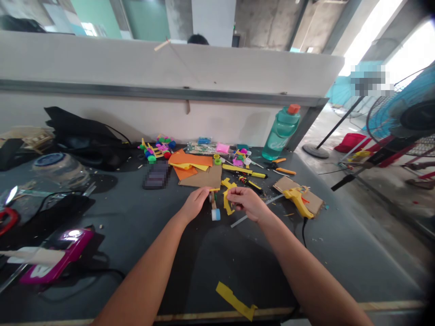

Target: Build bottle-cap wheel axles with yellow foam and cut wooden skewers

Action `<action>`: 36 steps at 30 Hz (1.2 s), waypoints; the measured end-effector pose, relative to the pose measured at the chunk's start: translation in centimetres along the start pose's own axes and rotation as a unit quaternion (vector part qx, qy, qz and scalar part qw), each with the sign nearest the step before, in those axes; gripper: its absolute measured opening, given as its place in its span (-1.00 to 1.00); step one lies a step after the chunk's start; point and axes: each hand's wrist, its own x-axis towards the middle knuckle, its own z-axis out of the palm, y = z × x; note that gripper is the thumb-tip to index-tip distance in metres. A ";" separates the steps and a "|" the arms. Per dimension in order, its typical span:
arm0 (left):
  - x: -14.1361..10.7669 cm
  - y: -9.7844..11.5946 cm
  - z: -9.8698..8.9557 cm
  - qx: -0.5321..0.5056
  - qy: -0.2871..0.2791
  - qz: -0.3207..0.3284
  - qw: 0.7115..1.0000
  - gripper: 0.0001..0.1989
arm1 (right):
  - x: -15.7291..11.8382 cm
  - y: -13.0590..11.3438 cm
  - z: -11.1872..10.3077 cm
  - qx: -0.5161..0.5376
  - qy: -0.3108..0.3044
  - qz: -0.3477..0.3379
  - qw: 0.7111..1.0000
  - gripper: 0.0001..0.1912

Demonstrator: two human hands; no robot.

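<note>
My left hand (196,204) is closed at the fingertips on a small craft piece. The piece has a yellow strip on top, a thin stick part below it and a blue-and-white bottle cap (215,214) at its lower end. To the right, my right hand (248,202) has its fingers curled into a pinch; what they hold, if anything, is too small to make out. Cut yellow paper (228,206) lies just left of the right fingertips. Under the right hand runs a translucent glue stick (239,221).
A yellow glue gun (299,202) rests on cardboard at right. Behind the hands lie orange paper (193,159), a yellow cutter (244,170), pliers (283,166) and a green bottle (281,133). At left are a clear jar (59,170) and a magenta device (57,256). A yellow strip (234,300) lies near the front edge.
</note>
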 end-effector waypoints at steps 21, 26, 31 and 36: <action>0.1 -0.5 0.6 -0.005 0.019 0.022 1.000 -0.58 | 1.6 2.8 4.2 -0.058 0.131 -0.057 0.988 -0.87; 0.1 -0.5 0.5 -0.003 0.019 0.025 0.999 -0.58 | 2.1 3.7 4.2 -0.068 0.145 -0.086 0.983 -0.87; 0.1 -0.5 0.5 0.004 0.022 0.025 0.999 -0.59 | 2.6 4.5 4.1 -0.069 0.189 -0.112 0.973 -0.81; 0.1 -0.7 0.6 0.013 0.023 0.019 0.999 -0.60 | 2.9 5.0 4.0 -0.068 0.196 -0.122 0.971 -0.75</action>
